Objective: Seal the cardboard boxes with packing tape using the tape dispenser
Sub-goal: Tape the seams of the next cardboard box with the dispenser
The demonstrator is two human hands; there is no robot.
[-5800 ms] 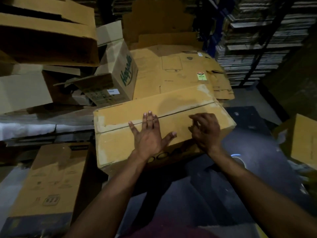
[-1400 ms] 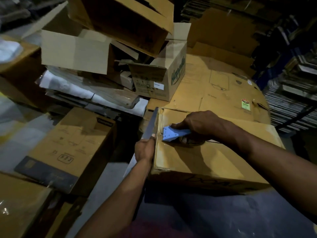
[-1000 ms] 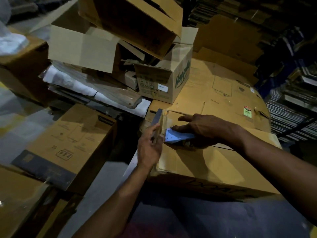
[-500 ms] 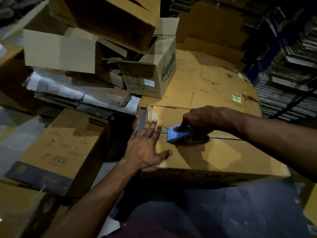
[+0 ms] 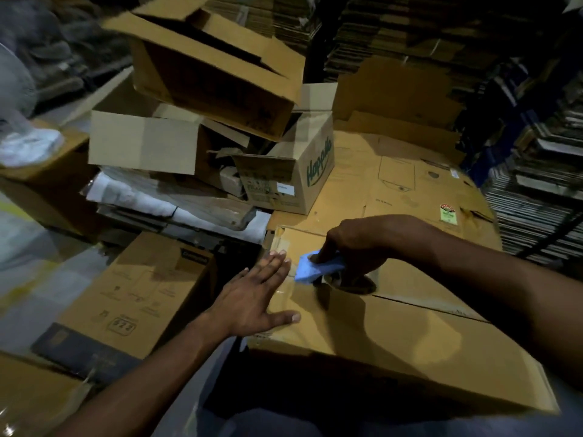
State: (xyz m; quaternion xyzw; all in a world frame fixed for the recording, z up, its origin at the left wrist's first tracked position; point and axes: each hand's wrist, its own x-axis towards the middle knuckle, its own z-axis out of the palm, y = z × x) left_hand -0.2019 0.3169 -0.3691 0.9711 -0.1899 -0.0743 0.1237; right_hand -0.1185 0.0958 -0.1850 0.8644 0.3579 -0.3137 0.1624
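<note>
Dim storeroom stacked with cartons; left hand (image 5: pixel 252 298) flat on cardboard box (image 5: pixel 394 335), right hand (image 5: pixel 356 247) gripping tape dispenser (image 5: pixel 310 270).

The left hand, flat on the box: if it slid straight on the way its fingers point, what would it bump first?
The left hand points up and right along the box. It would probably meet the blue tape dispenser, which the right hand grips just past its fingertips.

Left hand (image 5: pixel 252 302) flat; right hand (image 5: pixel 356 247) seemingly curled.
</note>
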